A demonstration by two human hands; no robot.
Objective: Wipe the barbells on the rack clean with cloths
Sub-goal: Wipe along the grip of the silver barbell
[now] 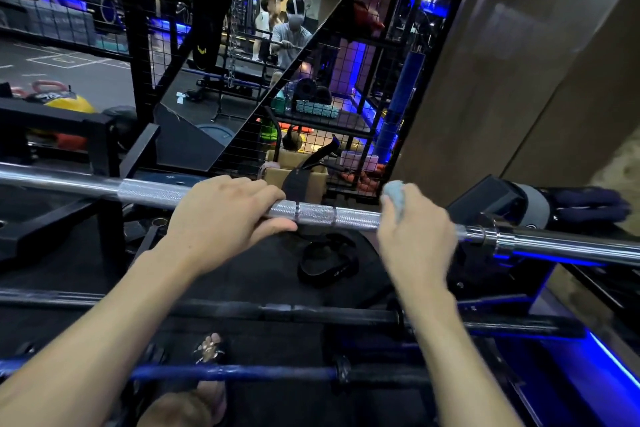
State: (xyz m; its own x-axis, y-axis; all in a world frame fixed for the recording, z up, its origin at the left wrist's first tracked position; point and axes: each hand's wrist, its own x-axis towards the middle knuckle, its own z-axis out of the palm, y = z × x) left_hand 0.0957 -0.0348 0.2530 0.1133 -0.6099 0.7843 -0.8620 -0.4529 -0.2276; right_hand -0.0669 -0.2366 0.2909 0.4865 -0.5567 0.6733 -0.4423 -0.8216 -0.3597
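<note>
A dim gym with blue strip lighting, black steel framing and a wire-mesh cage fills the view. Nearest the camera, a blue barbell (pixel 221 373) runs across the bottom of the rack (pixel 540 291), with a black barbell (pixel 277 313) one rung beyond it; open gaps separate the bars. Higher and farther lies the silver barbell (pixel 315 213), sloping down to the right, its knurled shaft bare between the two hands. The left hand (pixel 221 218) grips it overhand, fingers curled over the top and thumb underneath. Just right of that bare stretch, the right hand (pixel 415 229) wraps a pale blue cloth (pixel 394 196) round the shaft, fingers clamped on it, close to the collar (pixel 488 236) where the shaft meets the sleeve. Under the bar a black strap (pixel 329 262) lies on dark flooring. Beyond the bar stands a cardboard box (pixel 298 170), then the mesh cage (pixel 363 87) and a tilted mirror (pixel 249 45). A brown wall (pixel 519 80) closes the right side.
</note>
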